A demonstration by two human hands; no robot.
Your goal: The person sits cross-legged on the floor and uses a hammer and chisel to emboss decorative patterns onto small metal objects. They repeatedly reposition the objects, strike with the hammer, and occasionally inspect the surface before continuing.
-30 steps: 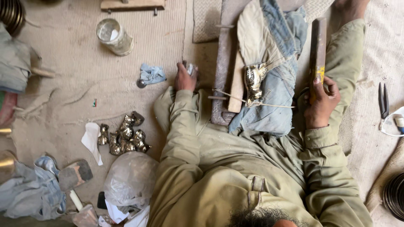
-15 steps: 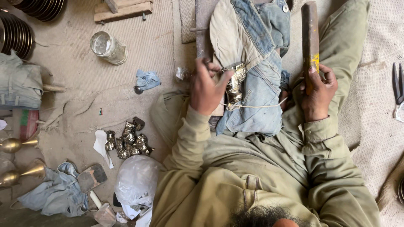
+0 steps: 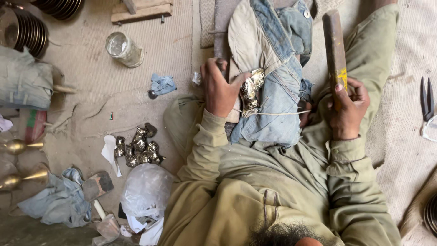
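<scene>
A: Brass piece [image 3: 251,91], shiny and embossed, lying on the blue denim cloth [image 3: 273,105] across the person's lap, against a wooden block that is mostly hidden. The left hand [image 3: 218,89] is closed around the block's edge, thumb pressed on the piece. A thin cord [image 3: 277,113] runs across the cloth just below it.

B: And the other hand?

A: The right hand [image 3: 348,109] is gripping a wooden stick [image 3: 336,50] with a yellow mark, held upright beside the right leg, well apart from the piece.

B: So where's the risk?

A: I'd judge the thumb first. It sits right on the brass, so a stroke of the stick landing a little off would catch it. The cloth is also loose and bunched; if it shifts, the piece could slide off the block.

B: Would the cord hold it?

A: I cannot tell whether it is actually tied to the piece or only lies across the cloth, so I wouldn't count on it.

B: Anything around that could get in the way?

A: On the floor to the left, a cluster of small brass parts [image 3: 139,148], a glass jar [image 3: 124,49] and a plastic bag [image 3: 145,189]. A dropped piece could roll in among the parts. Dark pliers [image 3: 426,100] lie on the mat to the right, near the stick arm's elbow swing.
</scene>
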